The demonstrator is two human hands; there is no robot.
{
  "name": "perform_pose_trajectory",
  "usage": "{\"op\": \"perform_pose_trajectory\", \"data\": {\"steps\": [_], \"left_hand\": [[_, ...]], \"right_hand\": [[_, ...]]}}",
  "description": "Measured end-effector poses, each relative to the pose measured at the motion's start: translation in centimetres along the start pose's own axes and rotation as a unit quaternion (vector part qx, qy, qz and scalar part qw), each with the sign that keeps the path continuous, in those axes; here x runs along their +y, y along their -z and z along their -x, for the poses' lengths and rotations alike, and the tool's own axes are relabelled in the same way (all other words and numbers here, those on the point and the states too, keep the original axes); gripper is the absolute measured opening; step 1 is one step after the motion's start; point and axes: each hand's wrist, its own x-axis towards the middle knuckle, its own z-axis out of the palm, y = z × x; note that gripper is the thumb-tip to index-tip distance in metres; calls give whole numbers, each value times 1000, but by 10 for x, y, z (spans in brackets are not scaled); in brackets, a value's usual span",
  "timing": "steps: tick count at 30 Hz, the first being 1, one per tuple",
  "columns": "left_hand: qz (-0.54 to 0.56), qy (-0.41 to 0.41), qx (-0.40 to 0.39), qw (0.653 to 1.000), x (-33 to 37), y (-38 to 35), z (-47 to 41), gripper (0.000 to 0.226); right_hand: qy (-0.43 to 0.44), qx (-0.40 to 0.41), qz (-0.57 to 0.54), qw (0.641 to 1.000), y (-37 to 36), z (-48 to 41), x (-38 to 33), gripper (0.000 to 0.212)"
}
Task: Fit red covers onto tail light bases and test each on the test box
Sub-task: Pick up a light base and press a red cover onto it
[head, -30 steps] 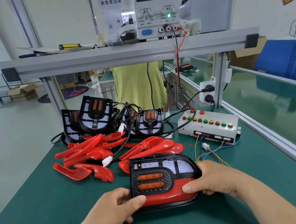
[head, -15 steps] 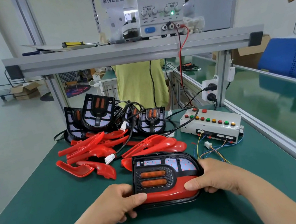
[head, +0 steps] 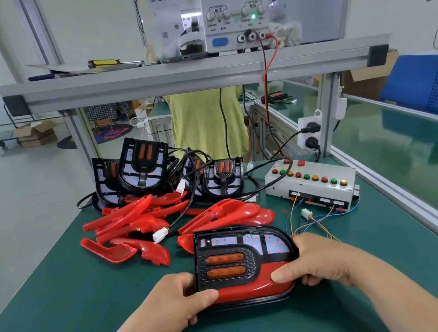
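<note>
Near the front edge of the green bench mat [head: 64,319], a tail light base [head: 253,263] lies flat with a red cover [head: 248,286] seated along its near side. It is black, with two amber lenses and a pale LED board showing along its far side. Both hands grasp this assembly. The left hand [head: 173,302] grips its left end, thumb pressed on top of the red cover and fingers curled down round the edge. The right hand [head: 310,260] grips the right end the same way, thumb on the cover and fingers wrapped round the rounded corner. How the fingertips lie under the part cannot be told.

Just behind the assembly lies a loose heap of more red covers [head: 129,223], some overlapping, with a white connector [head: 160,235] on a black lead resting among them. Behind the heap several uncovered bases [head: 143,163] stand propped upright, their black cables tangled together.

To the right, well apart from the hands, sits the test box [head: 312,179] – a pale metal case with a row of red, green and yellow buttons and thin coloured wires trailing from its front to a small white plug [head: 306,213] on the mat. On the aluminium shelf [head: 192,75] above, a bench power supply [head: 237,5] reads 0.000 and 12.00, with red and black leads running down from it. A person in a yellow-green shirt [head: 206,127] stands beyond the bench – only the torso shows
</note>
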Motion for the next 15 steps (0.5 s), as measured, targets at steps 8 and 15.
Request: {"op": "perform_pose_trajectory", "data": {"steps": [8, 15], "left_hand": [[-25, -25, 18, 999, -4, -6, -4, 10], [-25, -17, 9, 999, 0, -4, 1, 40]], "right_hand": [[3, -2, 6, 1000, 0, -1, -2, 56], [9, 2, 16, 1000, 0, -1, -2, 47]]}}
